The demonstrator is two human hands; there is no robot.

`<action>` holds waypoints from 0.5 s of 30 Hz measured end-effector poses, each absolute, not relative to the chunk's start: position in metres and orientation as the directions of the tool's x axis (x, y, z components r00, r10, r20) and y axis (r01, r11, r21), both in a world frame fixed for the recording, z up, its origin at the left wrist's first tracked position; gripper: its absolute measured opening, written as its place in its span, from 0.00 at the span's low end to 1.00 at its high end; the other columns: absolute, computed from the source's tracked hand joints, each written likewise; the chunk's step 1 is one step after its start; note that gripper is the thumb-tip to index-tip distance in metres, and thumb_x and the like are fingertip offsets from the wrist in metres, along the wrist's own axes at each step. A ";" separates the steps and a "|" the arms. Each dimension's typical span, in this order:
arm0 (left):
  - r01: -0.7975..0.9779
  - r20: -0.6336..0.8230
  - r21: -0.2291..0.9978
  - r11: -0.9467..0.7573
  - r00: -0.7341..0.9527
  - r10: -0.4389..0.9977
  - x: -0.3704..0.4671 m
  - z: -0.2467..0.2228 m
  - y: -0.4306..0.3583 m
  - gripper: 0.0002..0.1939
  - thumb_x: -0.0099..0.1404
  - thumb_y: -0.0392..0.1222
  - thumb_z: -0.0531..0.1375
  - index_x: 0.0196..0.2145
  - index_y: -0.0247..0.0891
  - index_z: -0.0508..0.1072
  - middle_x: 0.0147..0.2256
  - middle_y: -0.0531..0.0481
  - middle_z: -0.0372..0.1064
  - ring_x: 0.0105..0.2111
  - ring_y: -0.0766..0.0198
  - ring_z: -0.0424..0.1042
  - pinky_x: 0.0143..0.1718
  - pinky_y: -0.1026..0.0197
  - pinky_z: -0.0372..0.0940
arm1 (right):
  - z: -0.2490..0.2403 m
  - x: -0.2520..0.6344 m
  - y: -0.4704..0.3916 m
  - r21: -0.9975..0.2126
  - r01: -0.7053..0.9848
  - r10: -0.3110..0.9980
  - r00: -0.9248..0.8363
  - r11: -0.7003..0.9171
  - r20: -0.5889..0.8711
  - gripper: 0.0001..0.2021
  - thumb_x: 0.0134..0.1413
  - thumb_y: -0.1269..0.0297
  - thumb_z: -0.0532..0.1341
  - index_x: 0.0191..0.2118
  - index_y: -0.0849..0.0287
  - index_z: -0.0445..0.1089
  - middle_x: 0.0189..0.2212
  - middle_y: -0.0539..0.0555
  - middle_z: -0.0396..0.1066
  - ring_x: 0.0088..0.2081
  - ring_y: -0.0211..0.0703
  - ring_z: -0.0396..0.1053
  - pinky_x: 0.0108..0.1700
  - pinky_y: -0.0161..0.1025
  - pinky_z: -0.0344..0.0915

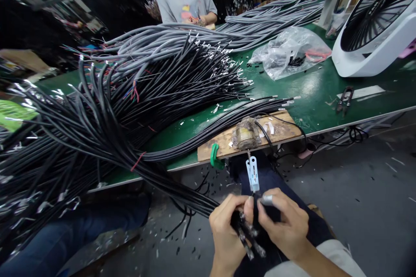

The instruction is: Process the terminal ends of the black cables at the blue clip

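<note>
My left hand (pixel 229 225) is closed around the end of a bundle of black cables (pixel 182 187), whose stripped tips stick out below the fingers. Beside it my right hand (pixel 286 223) pinches with thumb and forefinger, close to the left thumb. What lies in that pinch is too small to make out. A whitish wrap (pixel 267 200) is around one right finger. Just above both hands a light blue clothes peg (pixel 253 174) hangs at a metal rod. That rod comes out of a plastic-wrapped block (pixel 246 134) on a wooden board (pixel 282 126).
A green clamp (pixel 215 156) grips the board's front edge. Piles of black cables (pixel 182 78) and grey cables (pixel 273 19) cover the green table (pixel 312 110). A clear bag (pixel 292 52), thread snips (pixel 345 100) and a white fan (pixel 357 62) are right. Across sits another person (pixel 182 4).
</note>
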State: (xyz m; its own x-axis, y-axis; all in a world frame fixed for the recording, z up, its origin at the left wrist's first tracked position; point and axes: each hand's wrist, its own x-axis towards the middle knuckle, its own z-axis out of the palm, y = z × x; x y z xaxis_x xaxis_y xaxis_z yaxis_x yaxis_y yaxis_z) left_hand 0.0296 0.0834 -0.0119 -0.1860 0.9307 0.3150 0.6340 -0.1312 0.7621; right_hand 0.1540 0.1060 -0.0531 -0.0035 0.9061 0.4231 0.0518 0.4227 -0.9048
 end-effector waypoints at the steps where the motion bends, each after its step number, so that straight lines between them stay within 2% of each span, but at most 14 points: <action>1: 0.624 0.301 0.770 -0.134 -0.171 0.938 0.029 -0.011 0.084 0.08 0.64 0.35 0.58 0.27 0.36 0.73 0.20 0.54 0.66 0.18 0.69 0.65 0.23 0.67 0.59 | -0.052 0.156 0.109 -0.938 0.028 0.938 -0.011 0.346 0.346 0.15 0.51 0.77 0.63 0.43 0.52 0.71 0.30 0.52 0.72 0.31 0.43 0.70 0.35 0.39 0.69; 3: 0.601 0.272 0.786 -0.145 -0.126 0.954 0.027 -0.010 0.085 0.07 0.64 0.35 0.58 0.28 0.36 0.73 0.20 0.53 0.67 0.19 0.68 0.66 0.24 0.67 0.59 | -0.046 0.160 0.119 -0.978 0.000 0.973 -0.099 0.210 0.209 0.13 0.55 0.72 0.61 0.47 0.53 0.69 0.33 0.53 0.71 0.33 0.43 0.69 0.35 0.39 0.67; 4: 0.594 0.255 0.792 -0.143 -0.108 0.961 0.026 -0.009 0.085 0.07 0.64 0.35 0.57 0.29 0.35 0.73 0.21 0.53 0.67 0.20 0.68 0.66 0.24 0.67 0.59 | -0.042 0.162 0.125 -0.980 0.004 0.965 -0.175 0.197 0.194 0.11 0.57 0.70 0.60 0.46 0.55 0.70 0.32 0.54 0.70 0.34 0.44 0.67 0.36 0.39 0.66; 6: 0.595 0.215 0.794 -0.126 -0.081 0.973 0.023 -0.007 0.086 0.08 0.65 0.35 0.56 0.29 0.35 0.73 0.21 0.52 0.67 0.20 0.68 0.65 0.24 0.67 0.58 | -0.033 0.167 0.135 -0.963 0.040 0.916 -0.321 0.266 0.240 0.06 0.59 0.69 0.58 0.37 0.58 0.72 0.29 0.54 0.69 0.33 0.45 0.65 0.37 0.41 0.63; 8: 0.604 0.157 0.790 -0.105 -0.034 0.987 0.018 -0.004 0.087 0.11 0.66 0.36 0.55 0.27 0.35 0.71 0.20 0.53 0.64 0.20 0.68 0.64 0.24 0.66 0.56 | -0.027 0.170 0.141 -0.948 0.061 0.875 -0.407 0.312 0.262 0.11 0.61 0.68 0.56 0.27 0.59 0.71 0.25 0.54 0.67 0.31 0.44 0.62 0.37 0.41 0.60; 9: 0.598 0.126 0.795 -0.103 0.003 0.992 0.015 -0.002 0.088 0.12 0.67 0.37 0.55 0.25 0.36 0.70 0.20 0.53 0.64 0.20 0.68 0.64 0.23 0.66 0.55 | -0.026 0.172 0.143 -0.958 0.031 0.862 -0.445 0.286 0.243 0.14 0.61 0.66 0.56 0.25 0.59 0.70 0.23 0.53 0.66 0.30 0.43 0.61 0.35 0.41 0.58; 10: 0.576 0.106 0.810 -0.114 0.046 0.993 0.012 -0.001 0.089 0.13 0.67 0.38 0.54 0.25 0.36 0.70 0.20 0.53 0.63 0.21 0.68 0.64 0.24 0.66 0.55 | -0.027 0.172 0.143 -0.975 -0.032 0.844 -0.495 0.220 0.207 0.15 0.61 0.63 0.57 0.24 0.60 0.70 0.23 0.53 0.65 0.29 0.42 0.60 0.34 0.40 0.57; 12: 0.480 0.128 0.861 -0.170 0.120 0.984 0.008 0.001 0.092 0.14 0.68 0.41 0.54 0.25 0.36 0.69 0.20 0.53 0.64 0.21 0.68 0.65 0.24 0.66 0.55 | -0.031 0.171 0.141 -0.974 -0.223 0.788 -0.606 -0.042 0.105 0.18 0.58 0.54 0.59 0.22 0.60 0.70 0.21 0.52 0.63 0.26 0.40 0.60 0.31 0.39 0.57; 14: 0.368 0.213 0.895 -0.252 0.144 0.966 0.006 -0.001 0.094 0.13 0.67 0.44 0.56 0.27 0.37 0.70 0.21 0.53 0.65 0.21 0.67 0.65 0.25 0.66 0.56 | -0.037 0.167 0.140 -0.850 -0.363 0.721 -0.692 -0.382 -0.029 0.21 0.52 0.47 0.62 0.20 0.61 0.68 0.17 0.50 0.61 0.21 0.37 0.58 0.24 0.36 0.55; 15: 0.333 0.253 0.899 -0.283 0.133 0.958 0.007 -0.003 0.095 0.13 0.67 0.45 0.57 0.27 0.37 0.70 0.21 0.53 0.66 0.22 0.67 0.65 0.25 0.66 0.56 | -0.039 0.165 0.140 -0.771 -0.382 0.693 -0.713 -0.510 -0.105 0.21 0.49 0.47 0.63 0.18 0.61 0.67 0.15 0.48 0.60 0.17 0.34 0.55 0.20 0.34 0.52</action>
